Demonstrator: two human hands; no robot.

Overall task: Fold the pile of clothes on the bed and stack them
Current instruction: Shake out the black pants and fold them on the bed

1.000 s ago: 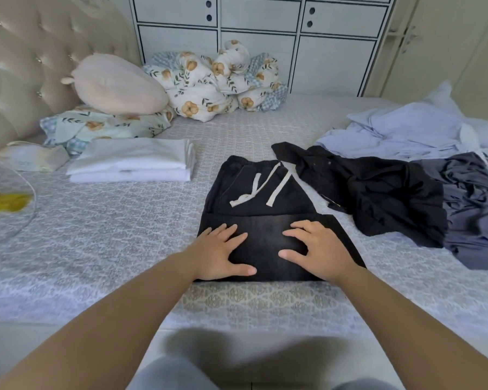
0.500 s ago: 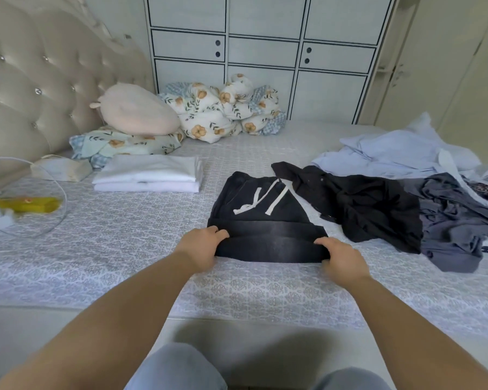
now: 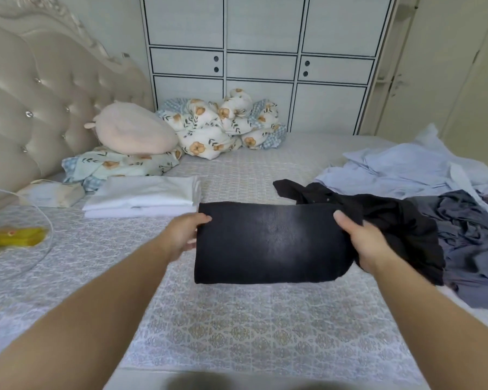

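1. The folded black garment [image 3: 271, 243] was held just above the bed [image 3: 237, 327], long axis running left to right.
2. The left hand [image 3: 182, 237] gripped its left end and the right hand [image 3: 361, 243] its right end, thumbs on top.
3. The white folded stack [image 3: 144, 197] lay to the far left, nearer the left hand; transfer would likely run leftward.
4. The unfolded pile [image 3: 423, 209] lay to the right.

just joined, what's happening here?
A person is folding laundry on a bed. Both hands, left hand and right hand, grip the ends of a folded black garment, apparently lifted. Folded white clothes lie to the left; an unfolded pile waits on the right.
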